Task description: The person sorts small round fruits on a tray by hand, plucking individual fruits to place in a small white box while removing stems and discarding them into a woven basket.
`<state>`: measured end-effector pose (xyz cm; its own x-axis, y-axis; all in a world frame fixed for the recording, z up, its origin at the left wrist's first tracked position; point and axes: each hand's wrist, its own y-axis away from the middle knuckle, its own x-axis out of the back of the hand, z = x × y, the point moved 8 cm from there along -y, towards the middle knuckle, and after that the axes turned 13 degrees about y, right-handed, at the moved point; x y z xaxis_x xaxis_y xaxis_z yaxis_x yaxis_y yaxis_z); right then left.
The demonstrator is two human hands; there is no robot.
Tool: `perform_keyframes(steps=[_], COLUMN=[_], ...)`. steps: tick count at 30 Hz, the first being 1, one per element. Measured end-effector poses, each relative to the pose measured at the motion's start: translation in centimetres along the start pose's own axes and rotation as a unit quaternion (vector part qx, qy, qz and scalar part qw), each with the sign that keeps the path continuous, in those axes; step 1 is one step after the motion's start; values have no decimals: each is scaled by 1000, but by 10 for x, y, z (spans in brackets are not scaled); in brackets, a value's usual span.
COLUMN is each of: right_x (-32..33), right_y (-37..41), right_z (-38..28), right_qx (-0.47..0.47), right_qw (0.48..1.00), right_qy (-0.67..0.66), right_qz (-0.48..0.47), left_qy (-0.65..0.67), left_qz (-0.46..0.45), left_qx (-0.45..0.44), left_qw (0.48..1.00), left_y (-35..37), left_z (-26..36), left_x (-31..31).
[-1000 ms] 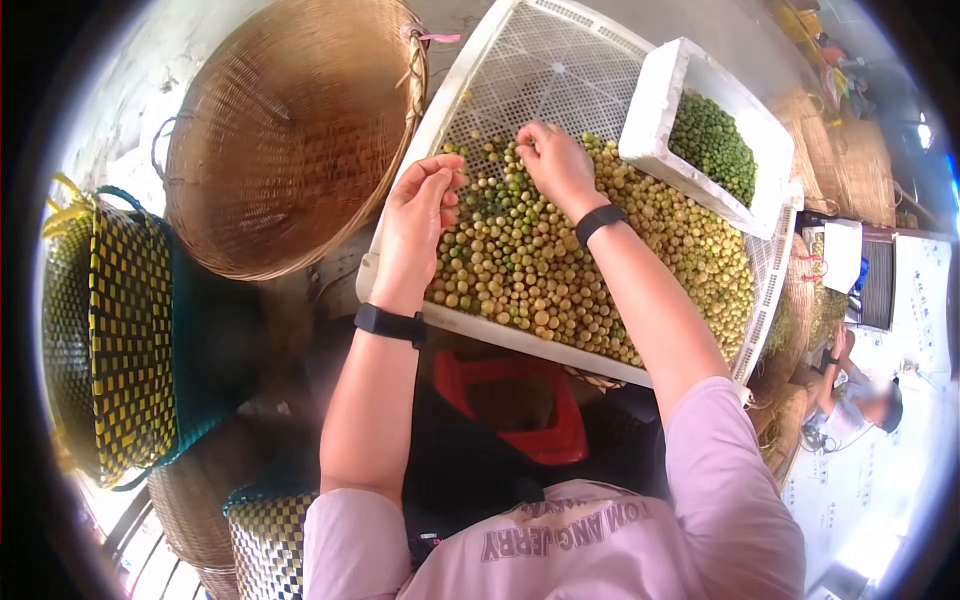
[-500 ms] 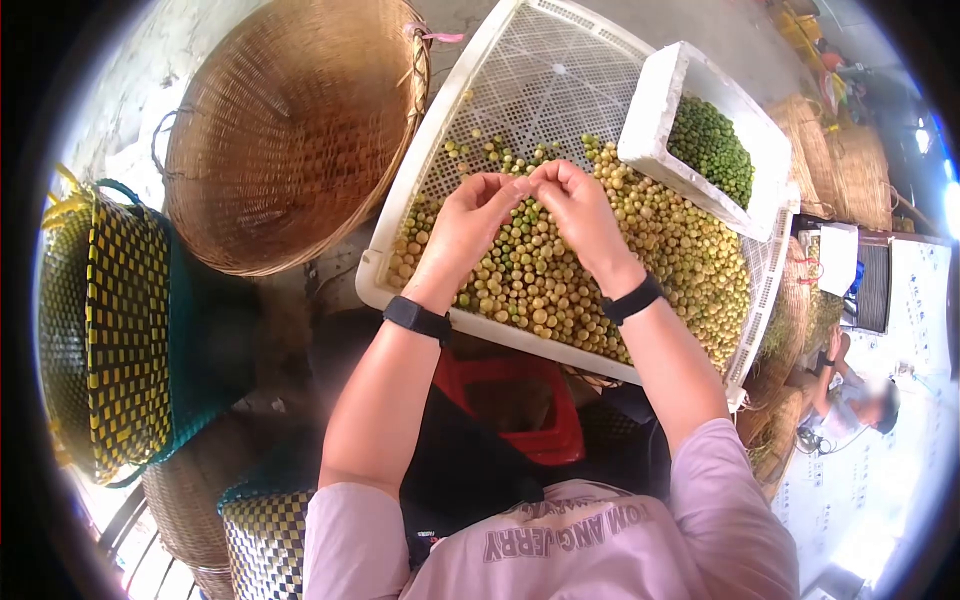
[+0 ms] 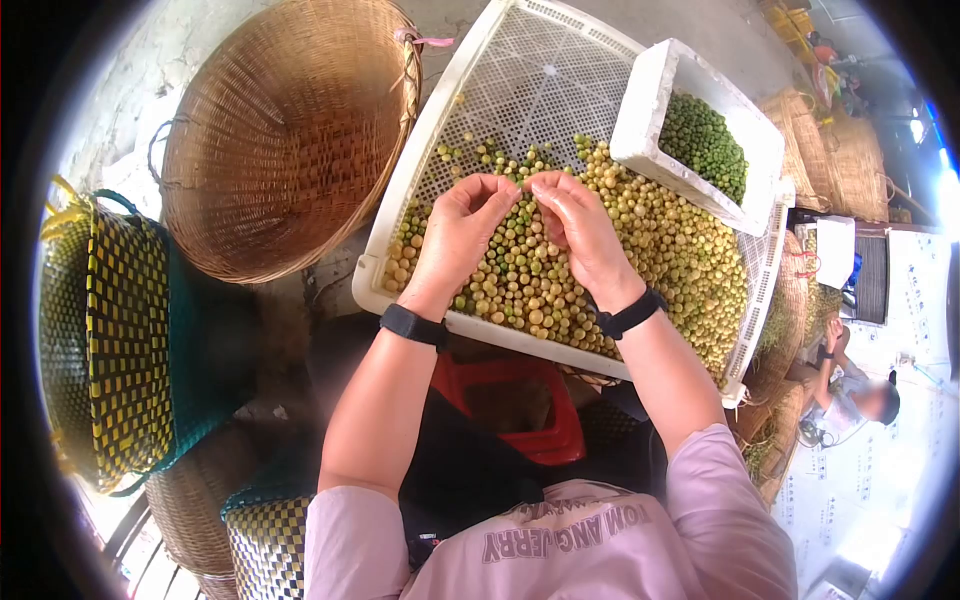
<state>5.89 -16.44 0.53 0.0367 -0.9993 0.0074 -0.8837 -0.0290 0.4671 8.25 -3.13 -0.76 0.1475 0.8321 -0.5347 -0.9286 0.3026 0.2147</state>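
On the left, the wicker basket (image 3: 230, 150) stands just beside the tray (image 3: 500, 332), so a fruit flicked off my fingertips that way could drop over the rim and into it or past it; my left wristband (image 3: 413, 325) is close over the near rim too, and if I leaned that wrist down I might jog the tray and set things rolling. Between my hands, whatever is small enough to pinch could slip or get crushed, since my fingertips hide it and the round fruits below look alike. On the right, the foam box (image 3: 640, 110) sits tilted in the tray, and a knock from my right hand or arm could tip its little green fruits (image 3: 705, 150) among the yellowish ones. As for where things lie, my left hand (image 3: 455, 240) is drawn in narrow, thumb and forefinger near each other, over the left part of the yellow-green fruits (image 3: 680, 245); my right hand (image 3: 590, 235) is narrow as well, its fingertips close to the left ones, and I can't tell whether either holds anything. The fruits spread beneath both hands and well out to the right, up to the foam box
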Motion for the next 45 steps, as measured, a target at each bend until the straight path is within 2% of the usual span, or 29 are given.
perform_keyframes(steps=[2,3,5,9,10,11,13,14,15,17,18,19,20,21,22,23,25,26,27,29,30,31,33,37,39,41,43,44,45], right_x=[0,2,4,4,1,4,26,37,45,60,70,70,76,71,68,63,53,51,49,58,56,51,32,7,6,7,9,11,8], right_y=[4,1,-4,2,2,1,-7,-26,-34,-53,-70,-82,-91,-90,-91,-92,-96,-102,-101,-101,-95,-83,-54,-16,-5,4,15,25,32], right_z=[-24,-19,-14,-12,-16,-17,-4,9,12,18,22,19,7,-11,-12,-14,-20,-19,-20,-10,-9,-13,-11,-16,-15,-13,-17,-20,-23], right_qx=[107,107,191,195,254,254,79,81,68,24,50,49,100,145,89,89,144,184,185,120,55,55,51,62,64,85,176,216,216], right_qw=[988,988,968,951,935,936,983,993,988,979,989,989,981,907,885,885,786,754,755,875,909,908,982,990,994,992,962,938,938], right_qy=[108,109,160,228,223,223,102,-9,-101,-176,-135,-135,109,346,418,418,568,597,597,431,390,391,170,127,88,86,179,239,239], right_qz=[31,31,22,74,102,101,129,81,95,96,44,44,124,194,186,185,199,201,200,186,140,138,68,-7,4,46,105,126,128], left_qy=[-21,-42,-51,-33,-33,-39,-44,40,125,145,165,165,179,192,192,216,240,228,215,188,162,164,76,79,171,193,271,286,285], left_qz=[-12,-23,-22,-14,-13,-6,2,15,27,28,30,31,22,13,13,7,3,1,-2,13,27,29,66,30,-32,-47,-98,-83,-84], left_qx=[13,27,32,44,45,39,33,53,73,73,75,75,76,75,75,84,93,91,90,91,92,91,105,127,155,169,227,247,247], left_qw=[1000,998,998,998,998,998,998,998,989,986,983,983,981,978,978,973,966,969,972,978,982,982,989,988,973,965,930,922,922], left_y=[0,-1,-1,0,0,0,0,0,1,2,2,2,1,0,0,-1,-2,-3,-4,-5,-5,-5,-4,-3,-1,2,9,14,15], left_z=[-6,-11,-16,-20,-20,-19,-16,-17,-18,-11,-10,-10,-10,-9,-9,-11,-13,-13,-12,-14,-15,-14,-15,-26,-34,-35,-40,-45,-47], left_x=[1,0,2,2,2,3,4,5,5,3,3,3,2,2,3,3,5,7,8,9,10,8,11,6,-2,-6,-20,-21,-22])
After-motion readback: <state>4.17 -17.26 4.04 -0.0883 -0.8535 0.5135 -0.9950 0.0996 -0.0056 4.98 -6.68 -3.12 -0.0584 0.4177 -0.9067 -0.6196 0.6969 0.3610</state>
